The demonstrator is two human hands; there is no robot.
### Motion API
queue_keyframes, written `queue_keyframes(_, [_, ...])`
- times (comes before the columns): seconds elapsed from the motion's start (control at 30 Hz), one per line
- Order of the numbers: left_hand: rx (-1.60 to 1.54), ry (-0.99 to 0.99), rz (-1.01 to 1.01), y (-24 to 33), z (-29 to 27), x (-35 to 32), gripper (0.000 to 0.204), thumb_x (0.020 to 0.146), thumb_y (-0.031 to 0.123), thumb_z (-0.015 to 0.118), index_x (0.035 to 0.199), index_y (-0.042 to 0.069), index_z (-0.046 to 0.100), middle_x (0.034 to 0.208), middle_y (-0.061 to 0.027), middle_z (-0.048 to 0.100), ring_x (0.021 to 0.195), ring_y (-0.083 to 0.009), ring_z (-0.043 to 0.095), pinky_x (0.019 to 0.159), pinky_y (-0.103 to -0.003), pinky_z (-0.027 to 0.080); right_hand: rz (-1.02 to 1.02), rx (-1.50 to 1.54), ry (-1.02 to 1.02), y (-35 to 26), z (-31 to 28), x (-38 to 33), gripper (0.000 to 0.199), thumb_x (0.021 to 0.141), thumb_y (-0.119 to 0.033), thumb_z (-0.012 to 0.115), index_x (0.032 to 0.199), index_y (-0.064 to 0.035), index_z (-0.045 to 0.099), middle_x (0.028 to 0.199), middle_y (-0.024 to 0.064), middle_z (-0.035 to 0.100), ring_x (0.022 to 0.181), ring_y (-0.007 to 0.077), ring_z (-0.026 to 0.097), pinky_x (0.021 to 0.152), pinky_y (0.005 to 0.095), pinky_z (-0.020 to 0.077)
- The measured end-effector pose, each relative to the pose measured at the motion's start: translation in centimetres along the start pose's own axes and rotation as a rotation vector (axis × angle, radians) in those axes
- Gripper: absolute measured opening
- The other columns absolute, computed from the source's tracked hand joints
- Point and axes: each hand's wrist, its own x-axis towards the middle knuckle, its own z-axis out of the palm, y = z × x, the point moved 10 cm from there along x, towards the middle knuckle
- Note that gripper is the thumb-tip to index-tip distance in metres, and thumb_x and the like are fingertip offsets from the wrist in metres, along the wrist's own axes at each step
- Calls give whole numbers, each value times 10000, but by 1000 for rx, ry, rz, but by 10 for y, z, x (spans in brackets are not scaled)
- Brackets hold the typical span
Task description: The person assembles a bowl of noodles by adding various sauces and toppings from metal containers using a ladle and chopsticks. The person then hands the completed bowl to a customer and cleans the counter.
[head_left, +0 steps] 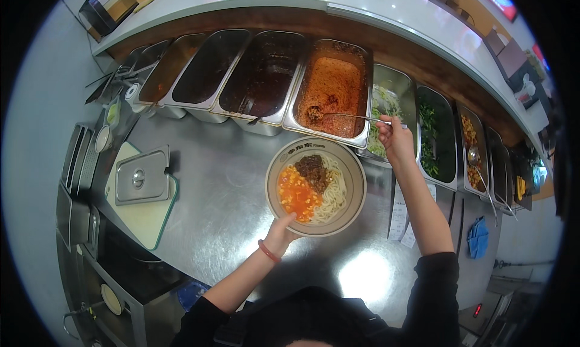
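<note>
Head view, as I follow it remotely: my left hand (281, 233) is curled on the near edge of a wide bowl (357, 187), thumb over the rim; its other fingers are mostly hidden, and I can't tell whether the bowl rests on the steel counter (211, 190). The bowl lies just ahead and to the right of that hand. Inside, orange-red topping (296, 194) sits nearest the thumb, pale noodles (334, 196) to its right, dark minced topping (312, 170) beyond.

My right hand (396, 142) is closed around the handle of a ladle (350, 115), which runs leftward from it into a pan of orange sauce (338, 75). Shredded pale-green vegetable (383, 102) lies just beyond that hand, green leaves (428, 135) to its right. Paper slips (399, 217) lie nearer me, below its wrist. Well left of my left hand, a steel lid (142, 175) rests on a cutting board (154, 217).
</note>
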Motion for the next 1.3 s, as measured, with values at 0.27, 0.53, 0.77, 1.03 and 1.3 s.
queue_keyframes(0.27, [9, 0, 3, 0, 0, 0, 442, 740, 218, 436, 1097, -6, 302, 1049, -132, 432, 944, -222, 453, 800, -343, 381, 49, 35, 18, 2, 0, 0, 274, 811, -209, 362, 851, 35, 479, 680, 83, 541, 562, 90, 521, 465, 184, 421])
queue_keyframes(0.53, [1, 12, -8, -3, -3, 0, 446, 741, 219, 440, 1100, -5, 300, 1054, -127, 429, 958, -225, 442, 807, -354, 372, -509, -477, -182, -50, 68, 0, 227, 817, -127, 346, 881, 41, 486, 705, 109, 534, 583, 110, 532, 484, 184, 421])
queue_keyframes(0.77, [18, 4, -5, -5, -7, 2, 435, 748, 220, 436, 1096, -8, 309, 1067, -124, 422, 971, -223, 433, 815, -357, 364, -1013, -1047, -216, -58, 142, 19, 168, 750, -100, 425, 870, -12, 503, 813, 162, 511, 688, 275, 514, 632, 319, 409])
queue_keyframes(1.03, [35, -23, 19, -5, -7, 3, 428, 754, 220, 421, 1095, -15, 310, 1075, -128, 413, 979, -225, 425, 817, -363, 362, -902, -1191, -402, -24, 156, 25, 168, 747, -113, 425, 854, -19, 513, 818, 168, 511, 765, 311, 488, 682, 348, 393])
queue_keyframes(1.3, [30, -21, 2, -6, -7, 3, 426, 752, 221, 425, 1085, -23, 322, 1046, -133, 437, 950, -221, 450, 808, -346, 375, -648, -1010, -377, -35, 134, 12, 174, 784, -98, 392, 866, 5, 506, 751, 95, 541, 628, 148, 538, 543, 247, 412])
